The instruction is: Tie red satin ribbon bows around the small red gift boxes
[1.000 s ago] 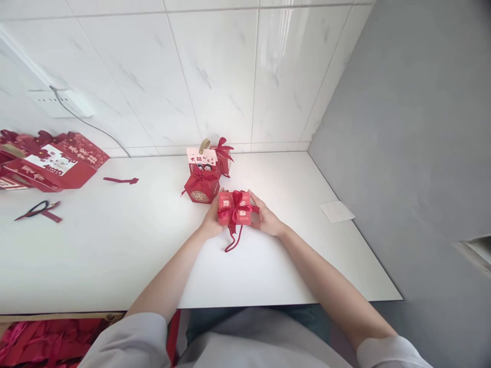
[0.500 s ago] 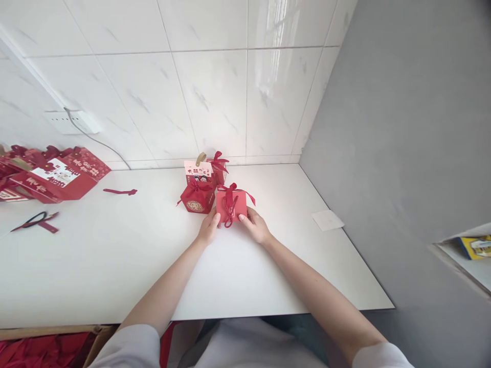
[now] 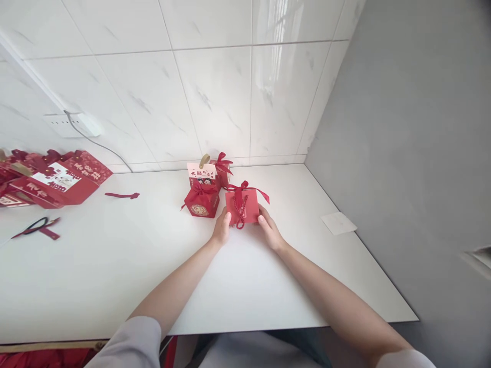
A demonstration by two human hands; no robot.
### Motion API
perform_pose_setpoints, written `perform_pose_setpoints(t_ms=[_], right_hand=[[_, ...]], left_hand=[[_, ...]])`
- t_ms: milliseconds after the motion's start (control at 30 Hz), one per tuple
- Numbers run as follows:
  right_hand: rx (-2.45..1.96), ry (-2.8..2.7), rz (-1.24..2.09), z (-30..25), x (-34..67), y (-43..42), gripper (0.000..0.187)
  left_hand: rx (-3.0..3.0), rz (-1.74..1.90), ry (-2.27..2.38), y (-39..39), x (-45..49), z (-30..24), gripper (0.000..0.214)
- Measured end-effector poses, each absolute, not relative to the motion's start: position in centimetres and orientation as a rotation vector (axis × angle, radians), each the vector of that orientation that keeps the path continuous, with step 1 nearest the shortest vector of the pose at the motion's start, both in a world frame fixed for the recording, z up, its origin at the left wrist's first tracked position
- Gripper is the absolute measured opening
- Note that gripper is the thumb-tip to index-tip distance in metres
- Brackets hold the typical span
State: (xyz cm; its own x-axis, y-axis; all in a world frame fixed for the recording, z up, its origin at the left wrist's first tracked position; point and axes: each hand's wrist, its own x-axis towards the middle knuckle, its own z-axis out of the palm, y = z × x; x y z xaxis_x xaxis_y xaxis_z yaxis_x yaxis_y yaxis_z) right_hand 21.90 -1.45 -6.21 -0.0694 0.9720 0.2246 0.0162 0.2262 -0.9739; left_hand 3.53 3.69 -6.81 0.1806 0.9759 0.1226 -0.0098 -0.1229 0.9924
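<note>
A small red gift box with a ribbon bow on top and a twisted red cord handle on its front is held between both hands. My left hand grips its left side, thumb toward me. On the right side, my right hand is closed the same way; the fingers behind the box are hidden. Just left of it stands a red faceted gift box with a gold round emblem. Behind that are a box with a pink printed panel and another ribboned box against the wall.
At the far left lie several red printed boxes. Scissors and a strip of red ribbon rest on the white table. A white paper lies by the grey partition. Red material shows below the table's front edge.
The camera view has shifted slightly. Both hands still hold the ribboned box, which sits a little farther right of the faceted box than before.
</note>
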Motion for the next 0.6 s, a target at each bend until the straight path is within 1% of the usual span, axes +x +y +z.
perform_pose_setpoints(t_ms=[100,200,333,433,500,600], right_hand=[[-0.922,-1.366,1.196,-6.6,22.0,-2.2,0.061],[-0.807,-1.313,1.309,-6.9,22.0,-2.9,0.062],[-0.819,-1.191,1.356,-7.0,22.1,-3.2,0.057],[-0.857,-1.138,1.345,-7.0,22.2,-2.9,0.057],[-0.887,-1.109,1.299,-7.0,22.2,-2.7,0.06],[-0.922,-1.087,1.229,-6.8,22.0,-2.3,0.065]], left_hand=[[1.307,1.181,0.94,3.3,3.5,-6.3,0.07],[1.203,1.164,0.861,3.3,3.1,-5.9,0.058],[1.004,1.057,0.862,3.5,2.5,-6.0,0.052],[1.001,1.088,0.812,3.1,2.4,-6.2,0.049],[1.058,1.135,0.68,2.6,2.7,-6.2,0.055],[1.234,1.103,0.551,1.8,3.3,-6.0,0.071]])
